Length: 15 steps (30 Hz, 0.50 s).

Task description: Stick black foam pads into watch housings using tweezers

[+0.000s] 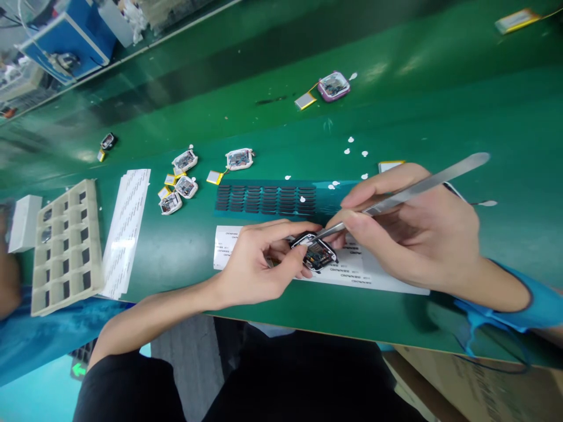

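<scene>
Between the thumb and fingers of my left hand (259, 258) is a black open watch case (320, 258) with its circuit board showing. My right hand (417, 234) grips metal tweezers (409, 190), whose tips reach the upper left edge of the case, close to my left thumb. Whether the tips pinch anything is too small to tell. Beneath both hands lies a white printed sheet (229, 239). Just beyond it is a teal film (265, 199) carrying rows of thin black strips.
Several white open watch cases (185, 186) with batteries sit at left of centre, and a purple one (334, 86) farther back. Small white round stickers (350, 139) dot the green bench. A beige compartment tray (65, 252) and white strips (127, 234) lie left, near another person's arm (9, 269).
</scene>
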{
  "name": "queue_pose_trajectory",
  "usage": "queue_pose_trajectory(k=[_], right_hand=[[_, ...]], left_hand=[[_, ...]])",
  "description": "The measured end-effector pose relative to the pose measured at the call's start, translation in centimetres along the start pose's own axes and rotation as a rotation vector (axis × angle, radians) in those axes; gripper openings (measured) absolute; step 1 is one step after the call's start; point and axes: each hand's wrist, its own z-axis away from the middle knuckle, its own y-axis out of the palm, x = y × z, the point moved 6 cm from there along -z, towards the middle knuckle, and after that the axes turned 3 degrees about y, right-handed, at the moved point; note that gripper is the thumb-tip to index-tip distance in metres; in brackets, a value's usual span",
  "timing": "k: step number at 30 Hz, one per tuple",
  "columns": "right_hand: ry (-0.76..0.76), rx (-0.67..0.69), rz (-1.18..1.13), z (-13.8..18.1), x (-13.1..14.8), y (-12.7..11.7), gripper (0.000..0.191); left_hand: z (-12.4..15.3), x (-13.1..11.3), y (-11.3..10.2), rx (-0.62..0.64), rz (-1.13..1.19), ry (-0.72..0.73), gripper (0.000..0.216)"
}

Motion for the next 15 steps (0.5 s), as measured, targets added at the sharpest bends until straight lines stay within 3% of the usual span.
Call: queue_pose_trajectory(k=[9,15], right_hand=[[-0.006,-0.019,0.021,0.23,-0.12,0.12,0.019],[0.039,-0.041,0.014,0.18,-0.18,-0.13,0.018]], left_hand=[[0.03,0.25,0.02,-0.021,0.02,0.019,0.022],[-0.16,0.54,0.09,-0.019,0.019,-0.05,0.025]])
